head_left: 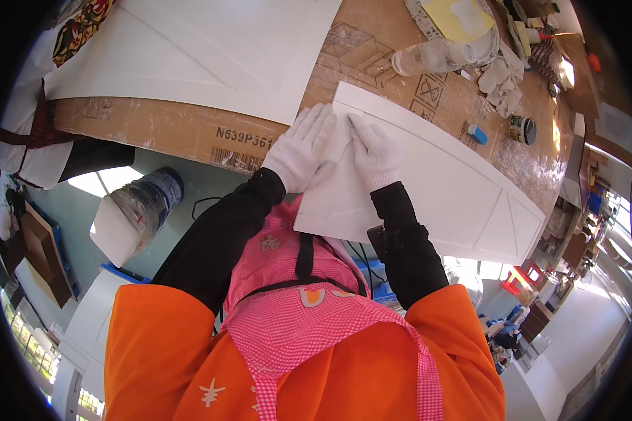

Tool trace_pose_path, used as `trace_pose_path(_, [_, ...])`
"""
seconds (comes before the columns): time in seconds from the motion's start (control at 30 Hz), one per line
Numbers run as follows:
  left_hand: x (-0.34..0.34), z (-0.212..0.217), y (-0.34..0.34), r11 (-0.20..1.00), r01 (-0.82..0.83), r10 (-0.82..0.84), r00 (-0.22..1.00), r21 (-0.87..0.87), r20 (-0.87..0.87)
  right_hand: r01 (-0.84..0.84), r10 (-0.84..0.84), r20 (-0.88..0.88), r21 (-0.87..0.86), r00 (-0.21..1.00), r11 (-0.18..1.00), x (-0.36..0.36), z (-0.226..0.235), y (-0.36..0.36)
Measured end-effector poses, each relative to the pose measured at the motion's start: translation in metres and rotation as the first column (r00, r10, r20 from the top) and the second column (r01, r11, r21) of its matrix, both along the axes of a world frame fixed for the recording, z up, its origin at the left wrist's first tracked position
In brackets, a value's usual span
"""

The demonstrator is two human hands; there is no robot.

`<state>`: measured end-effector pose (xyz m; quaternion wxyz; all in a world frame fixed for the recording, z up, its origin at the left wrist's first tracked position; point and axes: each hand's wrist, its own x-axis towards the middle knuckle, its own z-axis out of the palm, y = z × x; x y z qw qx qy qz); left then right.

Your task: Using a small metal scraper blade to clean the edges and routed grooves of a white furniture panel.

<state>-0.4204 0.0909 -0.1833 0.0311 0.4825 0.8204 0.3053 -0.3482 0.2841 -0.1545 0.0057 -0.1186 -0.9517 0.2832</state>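
Black code (pixel 244 137), barcode (pixel 237 158) on cardboard (pixel 161 130), possibly a character (pixel 211 392) on orange garment (pixel 344 372)

I see a cardboard-covered table (pixel 372 59), on it white left panel (pixel 189 49), white right panel (pixel 435 189), clear bottle (pixel 427 58), blue block (pixel 477 134), jar (pixel 521 129), rag (pixel 502 85)

A: Light?
B: Bright daylight; windows (pixel 24 326) lower left washed out, sun patch (pixel 102 181) on floor (pixel 211 175) at left, glare on the tabletop (pixel 530 168) at right.
A: Shadows?
B: Soft, pale grey across the white board (pixel 435 182).
A: Optics?
B: Fisheye bowing, black rim; centre fairly sharp, edges soft.
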Motion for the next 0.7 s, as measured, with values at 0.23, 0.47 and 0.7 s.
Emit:
trace_pose_path(0.23, [0.002,0.003,0.002,1.0,0.013,-0.012,1.0,0.02,-0.002,-0.073,0.093,-0.152,0.132,0.984,0.989,-0.018,-0.007,0.03])
trace_pose_path(0.47, [0.001,0.021,-0.044,0.973,-0.069,0.082,0.995,0.221,-0.05,-0.305,0.383,-0.246,0.302,0.89,0.903,-0.001,-0.025,0.034])
trace_pose_path(0.7, [-0.028,-0.011,-0.07,-0.046,-0.954,0.966,0.033,-0.297,-0.257,-0.367,0.465,-0.223,0.368,0.857,0.854,-0.006,-0.014,0.04])
